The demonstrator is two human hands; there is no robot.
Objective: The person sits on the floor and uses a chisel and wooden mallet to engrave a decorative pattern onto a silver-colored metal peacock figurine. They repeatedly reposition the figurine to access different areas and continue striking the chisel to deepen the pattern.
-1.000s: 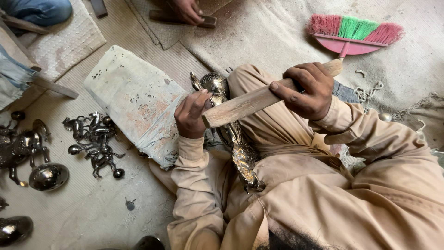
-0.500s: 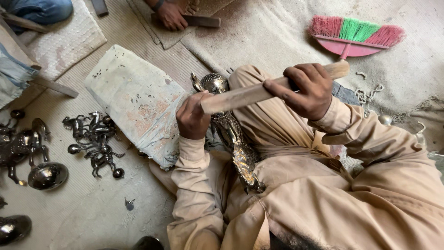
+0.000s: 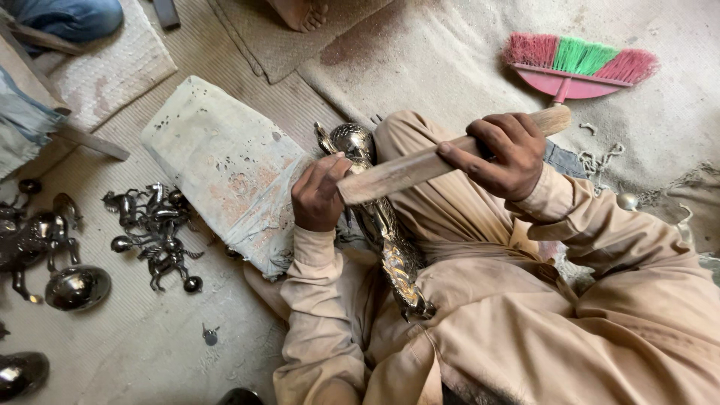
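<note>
My left hand point(image 3: 319, 193) grips a long shiny metal figure point(image 3: 375, 217) that lies along my lap, its rounded end pointing away from me. My right hand point(image 3: 504, 152) holds a flat wooden stick point(image 3: 420, 165) by its far end. The stick's near end rests on the metal figure right beside my left fingers. Both arms are in tan sleeves, and I sit on the floor.
A worn whitish padded block point(image 3: 225, 165) lies left of my knee. Small metal figurines point(image 3: 154, 232) and round metal bowls point(image 3: 77, 288) are scattered at the left. A pink broom with red and green bristles point(image 3: 581, 64) lies at the back right. Another person's foot point(image 3: 304, 13) shows at the top.
The stick has slid back and forth over the metal figure and my right hand sits slightly higher. The other person's hand and tool at the top edge have gone; a foot shows there.
</note>
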